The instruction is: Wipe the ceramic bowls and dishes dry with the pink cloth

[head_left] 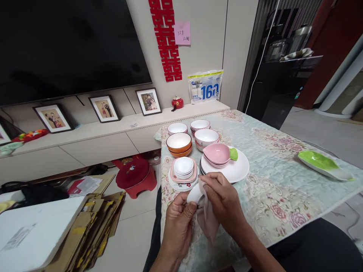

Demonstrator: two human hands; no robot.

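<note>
In the head view, the left hand [179, 217] pinches a small white dish [194, 193] between thumb and curled fingers, holding it tilted just above the near edge of the surface [263, 206]. The right hand [222, 198] grips a pale pink cloth [208, 223], its fingers bunched over the cloth at the dish's right side; the cloth's loose end hangs below. The two hands are close together, and the right one hides part of the dish.

Just beyond the left hand, a stack of small white bowls [183, 165] sits in a pink-rimmed square dish [194, 176], which rests on flower-patterned plates [187, 186]. Behind these are two nested orange bowls [179, 142], and farther back stand white bowls with reddish rims [206, 136]. Beyond the right hand, a pink bowl with a green tab [217, 153] lies on a large white oval plate [242, 166]. A green and white leaf-shaped dish [321, 165] rests well apart, near the right edge.

Against the wall, a long low cabinet [104, 151] carries framed photographs [103, 108], a red jar [177, 102] and a plastic pack printed "160" [206, 87]. On the floor to the left are a red stool [135, 175] and folded cardboard [93, 224].
</note>
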